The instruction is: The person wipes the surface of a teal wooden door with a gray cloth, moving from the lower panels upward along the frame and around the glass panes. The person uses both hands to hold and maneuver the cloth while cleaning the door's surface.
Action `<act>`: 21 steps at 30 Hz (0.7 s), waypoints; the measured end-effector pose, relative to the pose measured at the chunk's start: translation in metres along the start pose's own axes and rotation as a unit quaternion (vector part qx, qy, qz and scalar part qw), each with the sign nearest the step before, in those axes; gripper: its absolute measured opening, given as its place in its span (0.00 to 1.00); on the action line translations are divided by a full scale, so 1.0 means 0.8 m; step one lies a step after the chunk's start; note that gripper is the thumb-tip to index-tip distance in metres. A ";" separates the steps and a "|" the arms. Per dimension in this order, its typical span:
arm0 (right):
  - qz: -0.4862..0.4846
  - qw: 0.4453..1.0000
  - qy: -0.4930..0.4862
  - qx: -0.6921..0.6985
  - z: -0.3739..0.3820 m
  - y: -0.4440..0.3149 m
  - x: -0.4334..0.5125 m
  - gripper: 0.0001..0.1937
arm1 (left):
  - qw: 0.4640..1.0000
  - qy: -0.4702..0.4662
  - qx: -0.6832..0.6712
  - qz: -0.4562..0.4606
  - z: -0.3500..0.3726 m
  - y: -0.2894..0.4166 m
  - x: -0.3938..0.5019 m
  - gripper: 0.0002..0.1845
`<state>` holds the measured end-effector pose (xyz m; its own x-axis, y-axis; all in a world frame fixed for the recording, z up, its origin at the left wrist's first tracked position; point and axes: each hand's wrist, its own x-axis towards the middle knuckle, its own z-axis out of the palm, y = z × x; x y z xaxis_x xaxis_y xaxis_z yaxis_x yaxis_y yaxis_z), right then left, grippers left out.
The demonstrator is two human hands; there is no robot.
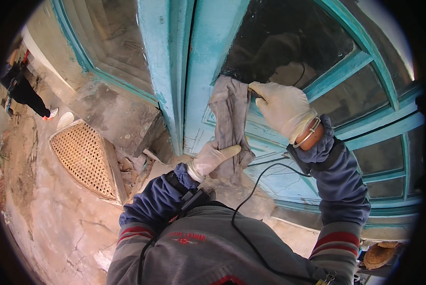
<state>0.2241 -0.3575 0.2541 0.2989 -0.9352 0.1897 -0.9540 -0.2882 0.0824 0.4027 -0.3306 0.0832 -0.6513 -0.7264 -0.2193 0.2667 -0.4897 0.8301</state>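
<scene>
A wrinkled grey cloth (230,107) hangs in front of a blue-painted wooden door (202,71). My left hand (213,158), in a pale thin glove, grips the cloth's lower part, with the thumb laid across it. Gloved as well, my right hand (284,107) has its fingers bent at the cloth's upper right edge, pinching it there. Behind that hand is a dark glass pane (291,39) framed in blue wood, with reflections in it. My right fingertips are partly hidden by the cloth and the hand.
A woven-cane panel in a frame (84,160) leans by a concrete step (117,114) on the left. Beyond it stands a person (24,89) in dark trousers. A black cable (248,199) loops across my front. A woven straw object (378,254) lies at lower right.
</scene>
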 end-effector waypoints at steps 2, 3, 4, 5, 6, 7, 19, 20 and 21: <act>-0.013 0.999 -0.016 -0.051 -0.010 -0.005 0.007 0.12 | 1.000 -0.017 -0.011 0.005 -0.003 0.002 0.002 0.17; -0.024 0.996 -0.029 -0.081 -0.016 -0.006 0.013 0.13 | 1.000 -0.025 -0.016 0.004 -0.004 0.002 0.002 0.17; -0.035 0.993 -0.041 -0.109 -0.022 -0.006 0.019 0.14 | 0.999 -0.033 -0.020 0.002 -0.004 0.002 0.003 0.17; -0.044 0.988 -0.054 -0.136 -0.028 -0.006 0.026 0.14 | 0.999 -0.037 -0.027 0.008 -0.003 0.002 0.004 0.17; -0.063 0.982 -0.077 -0.158 -0.033 -0.005 0.035 0.14 | 0.999 -0.040 -0.033 0.013 -0.003 0.001 0.005 0.17; -0.082 0.975 -0.100 -0.178 -0.037 -0.003 0.047 0.14 | 0.998 -0.044 -0.040 0.020 -0.002 0.000 0.005 0.17; -0.244 0.923 -0.166 -0.247 -0.070 0.005 0.117 0.11 | 0.995 -0.093 -0.043 0.015 0.000 0.001 0.000 0.16; -0.232 0.920 -0.185 -0.257 -0.070 0.007 0.124 0.11 | 0.992 -0.106 -0.065 0.030 0.003 0.003 -0.003 0.16; -0.239 0.917 -0.185 -0.259 -0.070 0.010 0.125 0.11 | 0.990 -0.111 -0.076 0.035 0.005 0.006 -0.005 0.16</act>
<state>0.2477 -0.4415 0.3286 0.5604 -0.7612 -0.3265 -0.5492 -0.6366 0.5415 0.4037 -0.3280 0.0901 -0.7628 -0.6459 -0.0321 0.4093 -0.5206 0.7493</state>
